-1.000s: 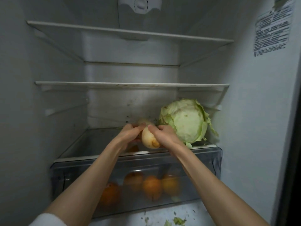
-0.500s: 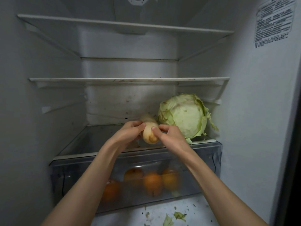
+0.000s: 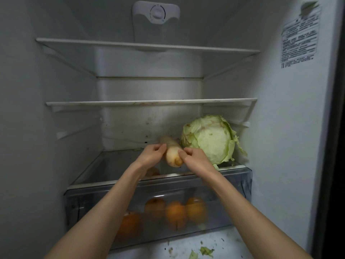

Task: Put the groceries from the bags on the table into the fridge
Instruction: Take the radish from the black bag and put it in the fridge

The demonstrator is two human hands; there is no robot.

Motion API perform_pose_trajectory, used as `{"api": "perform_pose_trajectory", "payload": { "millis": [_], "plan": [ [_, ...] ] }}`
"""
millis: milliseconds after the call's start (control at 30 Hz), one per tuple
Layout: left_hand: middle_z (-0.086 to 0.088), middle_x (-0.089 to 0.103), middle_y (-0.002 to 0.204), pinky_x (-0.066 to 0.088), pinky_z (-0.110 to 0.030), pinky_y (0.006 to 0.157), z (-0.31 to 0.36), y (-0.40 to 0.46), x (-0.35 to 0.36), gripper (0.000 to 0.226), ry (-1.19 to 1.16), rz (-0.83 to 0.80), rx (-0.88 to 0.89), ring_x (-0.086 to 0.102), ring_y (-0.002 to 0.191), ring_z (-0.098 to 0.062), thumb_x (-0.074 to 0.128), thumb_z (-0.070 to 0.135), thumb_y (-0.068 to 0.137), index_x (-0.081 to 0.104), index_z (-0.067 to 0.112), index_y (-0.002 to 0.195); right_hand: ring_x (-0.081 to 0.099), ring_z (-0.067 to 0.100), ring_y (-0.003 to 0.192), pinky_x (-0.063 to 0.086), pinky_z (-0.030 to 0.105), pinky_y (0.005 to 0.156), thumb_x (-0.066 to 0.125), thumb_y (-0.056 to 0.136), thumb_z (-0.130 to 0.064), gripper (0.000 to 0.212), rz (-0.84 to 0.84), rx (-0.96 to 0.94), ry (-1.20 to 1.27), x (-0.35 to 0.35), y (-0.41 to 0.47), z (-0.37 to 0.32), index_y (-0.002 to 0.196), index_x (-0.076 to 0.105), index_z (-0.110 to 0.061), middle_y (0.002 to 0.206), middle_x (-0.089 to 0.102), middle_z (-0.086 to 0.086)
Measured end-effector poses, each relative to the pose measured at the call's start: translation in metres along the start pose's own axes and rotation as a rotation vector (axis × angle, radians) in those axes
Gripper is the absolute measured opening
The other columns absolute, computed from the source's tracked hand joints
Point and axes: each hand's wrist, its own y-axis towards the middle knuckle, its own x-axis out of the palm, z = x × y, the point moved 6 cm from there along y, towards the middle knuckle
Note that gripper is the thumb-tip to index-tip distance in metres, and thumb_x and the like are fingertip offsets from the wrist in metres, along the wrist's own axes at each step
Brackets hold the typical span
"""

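Left hand & right hand both curl fingertips round a pale, thick root veg, prob. a daikon radish, one hand per side, gripping the near cut end; the far end points toward the back wall. It sits low over the glass shelf above the crisper, can't tell if it's touching down yet. Just beside it to the right, close or touching, a green cabbage rests on the same shelf. Below, the clear crisper drawer holds several oranges. So progress, judging by this: oranges & cabbage in, radish nearly placed; bags and table are out of view, so what's left can't be told. Around: two upper shelves, middle shelf and top shelf, thermostat dial up top, label sticker on the right wall, cabbage leaf scraps on the floor below the drawer. Nothing blocks the spot left of the cabbage.
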Motion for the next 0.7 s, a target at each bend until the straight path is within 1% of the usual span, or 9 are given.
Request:
{"api": "perform_pose_trajectory", "payload": {
  "millis": [33, 67, 100, 167, 233, 333, 433, 533, 700],
  "plan": [
    [0.002, 0.057, 0.095, 0.040, -0.007, 0.065, 0.006, -0.004, -0.002, 0.033, 0.021, 0.036, 0.038, 0.051, 0.077, -0.003, 0.043, 0.022, 0.099, 0.059, 0.004, 0.121, 0.054, 0.027, 0.118, 0.040, 0.030, 0.096, 0.047, 0.096, -0.028, 0.040, 0.024, -0.013, -0.064, -0.005, -0.004, -0.001, 0.126, 0.056, -0.003, 0.123, 0.061, 0.013],
    [0.002, 0.059, 0.099, 0.040, -0.003, 0.066, 0.012, -0.010, -0.004, 0.033, 0.070, 0.053, 0.076, 0.055, 0.086, -0.006, 0.044, 0.022, 0.098, 0.059, 0.004, 0.121, 0.050, 0.028, 0.124, 0.037, 0.030, 0.101, 0.047, 0.096, -0.030, 0.045, 0.047, -0.035, -0.131, -0.010, -0.008, -0.002, 0.132, 0.050, -0.004, 0.131, 0.057, 0.013],
    [0.002, 0.061, 0.110, 0.040, -0.004, 0.077, 0.018, -0.016, -0.005, 0.034, 0.146, 0.061, 0.121, 0.057, 0.102, -0.010, 0.046, 0.023, 0.097, 0.057, 0.006, 0.124, 0.047, 0.029, 0.127, 0.036, 0.031, 0.103, 0.046, 0.096, -0.031, 0.048, 0.064, -0.073, -0.192, -0.015, -0.013, -0.005, 0.135, 0.047, -0.005, 0.135, 0.054, 0.014],
    [-0.003, 0.051, 0.136, 0.031, -0.020, 0.103, 0.028, -0.033, -0.010, 0.043, 0.416, 0.073, 0.214, 0.043, 0.130, -0.018, 0.047, 0.030, 0.096, 0.047, 0.012, 0.135, 0.047, 0.032, 0.126, 0.037, 0.032, 0.101, 0.046, 0.096, -0.031, 0.048, 0.090, -0.159, -0.289, -0.026, -0.024, -0.009, 0.136, 0.045, -0.005, 0.134, 0.053, 0.016],
    [-0.006, 0.032, 0.151, 0.021, -0.033, 0.113, 0.038, -0.058, -0.015, 0.051, 0.664, 0.127, 0.278, 0.024, 0.141, -0.022, 0.045, 0.035, 0.096, 0.035, 0.020, 0.143, 0.044, 0.032, 0.127, 0.035, 0.035, 0.103, 0.046, 0.097, -0.030, 0.050, 0.106, -0.250, -0.365, -0.034, -0.038, -0.012, 0.140, 0.039, -0.006, 0.138, 0.049, 0.017],
    [-0.003, 0.014, 0.157, 0.011, -0.046, 0.116, 0.048, -0.107, -0.016, 0.057, 0.891, 0.239, 0.319, 0.004, 0.145, -0.024, 0.041, 0.041, 0.095, 0.023, 0.027, 0.147, 0.031, 0.026, 0.138, 0.025, 0.038, 0.114, 0.044, 0.096, -0.033, 0.058, 0.093, -0.377, -0.446, -0.038, -0.064, -0.008, 0.146, 0.026, -0.010, 0.150, 0.033, 0.013],
    [-0.001, 0.003, 0.158, -0.001, -0.046, 0.115, 0.043, -0.160, -0.004, 0.059, 1.013, 0.285, 0.270, -0.009, 0.145, -0.023, 0.039, 0.044, 0.095, 0.017, 0.030, 0.148, 0.011, 0.020, 0.146, 0.011, 0.045, 0.118, 0.040, 0.096, -0.043, 0.064, 0.051, -0.453, -0.539, -0.032, -0.101, 0.001, 0.150, 0.016, -0.019, 0.158, 0.013, 0.006],
    [-0.001, 0.004, 0.158, -0.003, -0.047, 0.115, 0.031, -0.217, 0.009, 0.062, 1.043, 0.319, 0.193, -0.009, 0.145, -0.024, 0.028, 0.052, 0.091, 0.017, 0.030, 0.148, -0.002, 0.019, 0.147, 0.001, 0.049, 0.117, 0.038, 0.096, -0.047, 0.066, -0.031, -0.486, -0.583, -0.025, -0.149, 0.015, 0.151, 0.009, -0.026, 0.160, -0.001, 0.002],
    [0.002, 0.002, 0.158, -0.005, -0.045, 0.115, 0.014, -0.317, 0.011, 0.073, 1.000, 0.325, 0.009, -0.014, 0.143, -0.019, 0.010, 0.061, 0.081, 0.012, 0.032, 0.148, -0.008, 0.018, 0.146, -0.003, 0.049, 0.116, 0.036, 0.095, -0.050, 0.068, -0.176, -0.511, -0.527, -0.008, -0.226, 0.030, 0.150, 0.001, -0.030, 0.159, -0.007, -0.001]
  ]
}}
